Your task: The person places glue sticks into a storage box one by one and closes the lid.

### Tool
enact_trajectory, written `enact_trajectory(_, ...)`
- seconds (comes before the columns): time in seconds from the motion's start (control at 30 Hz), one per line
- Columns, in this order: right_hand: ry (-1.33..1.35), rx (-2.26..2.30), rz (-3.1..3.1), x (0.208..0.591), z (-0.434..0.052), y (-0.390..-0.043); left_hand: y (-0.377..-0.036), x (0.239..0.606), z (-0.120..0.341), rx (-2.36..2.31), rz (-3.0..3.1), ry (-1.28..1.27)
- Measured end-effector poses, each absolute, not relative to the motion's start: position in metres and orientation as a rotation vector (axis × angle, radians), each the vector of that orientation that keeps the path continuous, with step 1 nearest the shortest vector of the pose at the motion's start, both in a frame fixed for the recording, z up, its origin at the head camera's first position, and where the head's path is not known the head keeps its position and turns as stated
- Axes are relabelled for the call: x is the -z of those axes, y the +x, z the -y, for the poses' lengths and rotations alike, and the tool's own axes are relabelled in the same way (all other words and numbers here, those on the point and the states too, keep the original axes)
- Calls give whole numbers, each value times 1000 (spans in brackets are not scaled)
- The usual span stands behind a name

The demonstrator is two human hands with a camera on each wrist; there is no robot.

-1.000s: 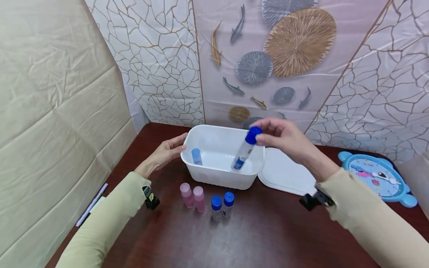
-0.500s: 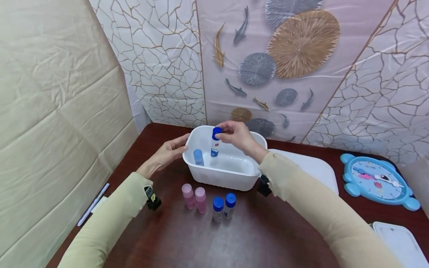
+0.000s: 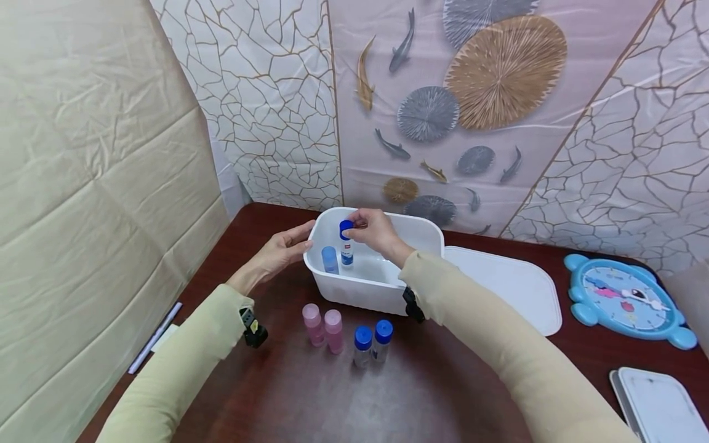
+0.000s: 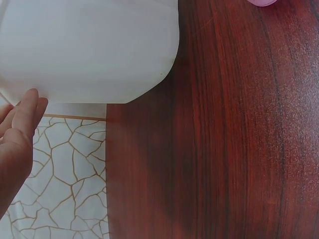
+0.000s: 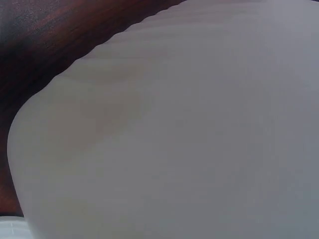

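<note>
My right hand (image 3: 376,234) pinches the blue cap of a glue stick (image 3: 347,252). It holds the stick upright inside the white plastic box (image 3: 354,290), at the left end; whether its base touches the floor cannot be told. Beside it stands a light blue glue stick (image 3: 329,261). Fairly straight fingers of my left hand (image 3: 279,251) touch the box's left end; the left wrist view shows those fingers (image 4: 31,112) against the outer wall. In the right wrist view the box wall (image 5: 174,129) fills most of the picture and hides the right hand.
In front of the box stand two pink glue sticks (image 3: 324,329) and two blue-capped ones (image 3: 373,344). A white lid (image 3: 509,286) lies right of the box, then a blue toy clock (image 3: 626,298). A white flat case (image 3: 661,403) is at the lower right, a pen (image 3: 155,337) at far left.
My right hand has carried the blue-capped glue stick leftward across the box, turned it from tilted to upright, and lowered it next to the light blue one. The left hand stays at the box.
</note>
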State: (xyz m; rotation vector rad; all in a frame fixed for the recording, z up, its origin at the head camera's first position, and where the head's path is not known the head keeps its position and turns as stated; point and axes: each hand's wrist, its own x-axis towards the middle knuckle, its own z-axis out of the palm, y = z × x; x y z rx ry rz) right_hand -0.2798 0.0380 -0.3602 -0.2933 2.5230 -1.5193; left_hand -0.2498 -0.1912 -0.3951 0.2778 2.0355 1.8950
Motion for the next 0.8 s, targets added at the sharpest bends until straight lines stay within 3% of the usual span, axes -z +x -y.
enact_trajectory(0.8, -400, 1460, -2520, 364, -40, -283, -249, 393, 189, -1897, -2021, 302)
